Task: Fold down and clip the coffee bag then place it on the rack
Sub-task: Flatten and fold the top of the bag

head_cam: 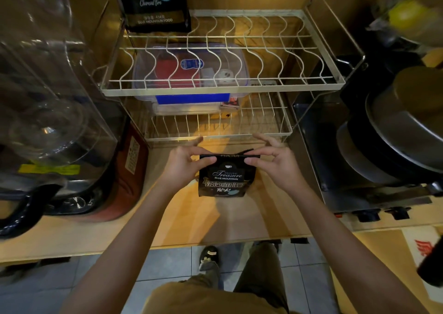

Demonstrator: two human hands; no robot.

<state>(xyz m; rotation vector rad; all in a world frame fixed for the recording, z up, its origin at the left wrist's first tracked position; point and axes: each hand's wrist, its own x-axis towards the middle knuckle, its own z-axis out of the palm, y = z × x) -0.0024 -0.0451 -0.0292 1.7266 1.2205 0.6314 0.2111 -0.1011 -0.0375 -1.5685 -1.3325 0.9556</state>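
Observation:
A small black coffee bag [226, 179] with white and gold print stands on the wooden counter in front of a two-tier wire rack [223, 87]. Its top edge is folded over into a flat band. My left hand [184, 164] pinches the left end of that fold between thumb and fingers. My right hand [273, 156] pinches the right end the same way. I see no clip. A larger black coffee bag [153, 4] stands on the rack's upper tier at the back left.
A clear lidded plastic box [191, 74] with a blue latch sits under the upper tier. A clear-domed appliance [48, 98] crowds the left side. A stove with stacked metal pots [395, 134] fills the right. The counter edge [191, 244] is near my body.

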